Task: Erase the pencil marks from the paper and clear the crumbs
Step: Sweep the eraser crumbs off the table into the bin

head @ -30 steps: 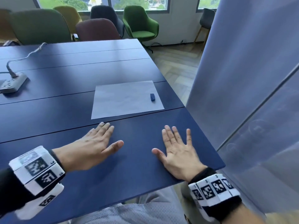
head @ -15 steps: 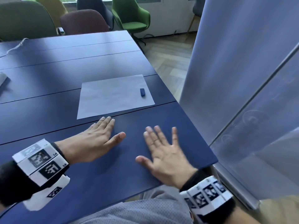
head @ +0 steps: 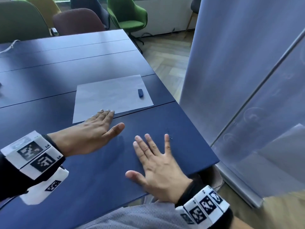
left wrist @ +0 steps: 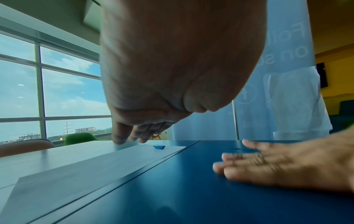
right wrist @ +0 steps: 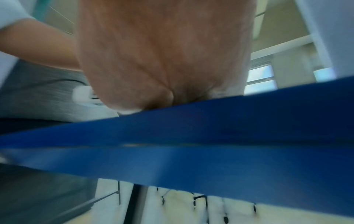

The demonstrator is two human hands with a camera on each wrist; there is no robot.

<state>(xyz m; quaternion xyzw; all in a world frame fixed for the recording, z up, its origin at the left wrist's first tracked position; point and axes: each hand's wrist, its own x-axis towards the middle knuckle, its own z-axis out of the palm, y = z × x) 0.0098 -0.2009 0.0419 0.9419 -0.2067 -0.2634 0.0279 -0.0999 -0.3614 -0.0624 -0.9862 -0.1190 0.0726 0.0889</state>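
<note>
Left hand [head: 92,129]: flat, fingers straight and pressed together, thumb out to the side; raised a little off the desk [head: 49,76] in the left wrist view, fingertips [head: 105,111] over the near edge of the paper [head: 109,96], contact with the sheet not clear.
Right hand [head: 158,164]: spread palm-down on the bare desk, fingers fanned apart, thumb out toward the left hand; holding nothing; blurred in the left wrist view.
Paper: single pale sheet lying flat, just beyond the left hand's fingertips and well ahead of the right hand; near edge close along a seam between desk panels.
Eraser [head: 140,93]: small dark blue block resting on the paper near its far right corner, ahead and to the right of the left hand, well apart from both hands; seen low and blue beyond the left fingertips in the left wrist view [left wrist: 159,147].
Pencil marks: too faint to make out on the sheet.
Wrists: black cuffs with white marker-printed bands on both.
Right wrist view: blurred; palm heel against the blue desk edge [right wrist: 191,128], fingers hidden.
Beyond the hands: green chair [head: 127,15] and maroon chair [head: 77,22] past the far end of the desk; pale banner [head: 239,63] to the right of the right hand.
</note>
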